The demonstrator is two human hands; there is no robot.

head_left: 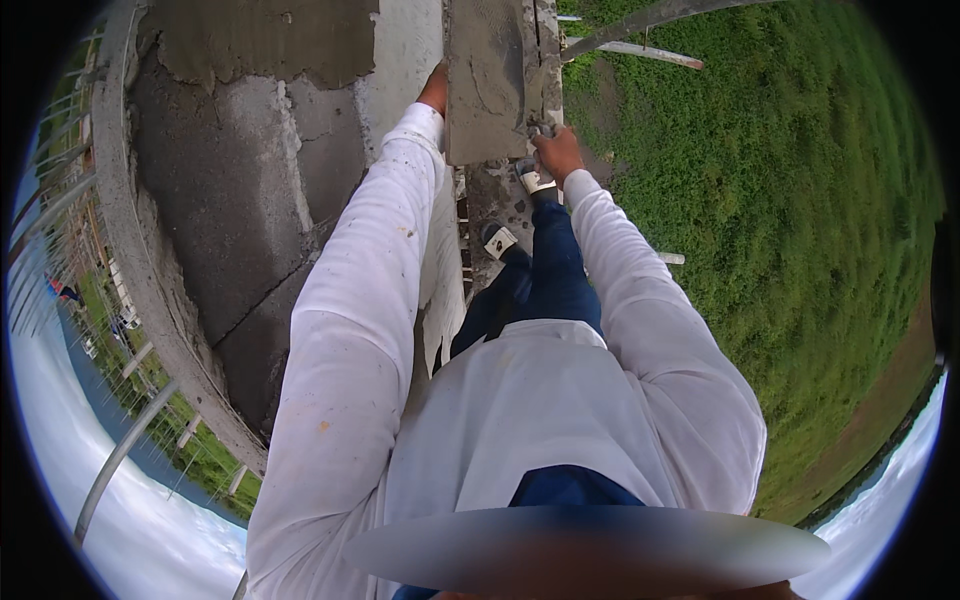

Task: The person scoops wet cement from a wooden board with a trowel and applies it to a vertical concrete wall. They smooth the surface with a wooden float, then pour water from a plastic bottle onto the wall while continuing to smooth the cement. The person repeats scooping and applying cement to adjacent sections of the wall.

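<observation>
My left hand (435, 90) is at the left edge of a long, flat grey board (487, 125) smeared with mortar. Its fingers are hidden behind the board, which it appears to hold. My right hand (560, 153) is closed by the board's lower right corner. A small grey, mortar-stained thing sticks out of its fingers, too covered to name. Wet mortar (500, 70) coats part of the board's face.
Left of me, a rough grey wall (250, 170) carries a patch of fresh mortar (265, 35) at its top. My sandalled feet (498, 240) stand on a narrow, dirty scaffold plank (490, 190). Poles (635, 50) jut over grass (780, 200) far below on the right.
</observation>
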